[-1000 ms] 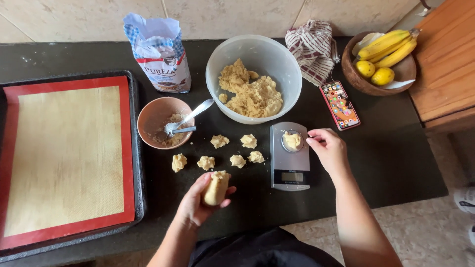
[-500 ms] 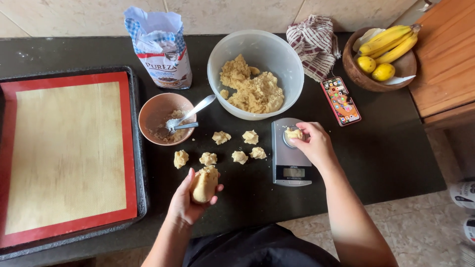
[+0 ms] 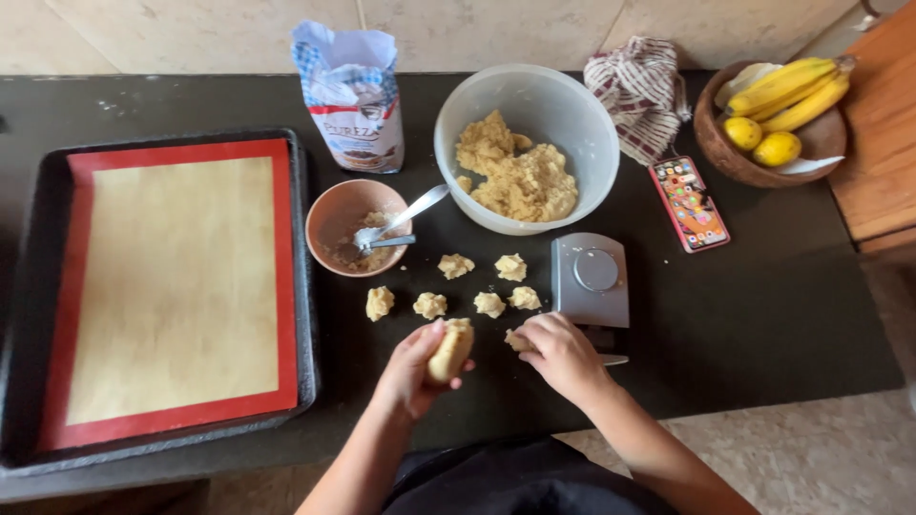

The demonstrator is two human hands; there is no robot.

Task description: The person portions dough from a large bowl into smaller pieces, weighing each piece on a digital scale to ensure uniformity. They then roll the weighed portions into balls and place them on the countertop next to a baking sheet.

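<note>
A dark bench (image 3: 763,315) carries a baking tray (image 3: 24,286), flour bag (image 3: 351,100), small brown bowl (image 3: 334,215), large white bowl (image 3: 563,100), grey scale (image 3: 590,281), phone (image 3: 689,203), checked cloth (image 3: 641,91), fruit bowl (image 3: 716,143) and six dough lumps (image 3: 429,305)

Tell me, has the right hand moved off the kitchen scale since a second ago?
Yes. The right hand has come off the scale platform, toward the person and leftward, now beside the left hand, pinching a small dough piece.
</note>
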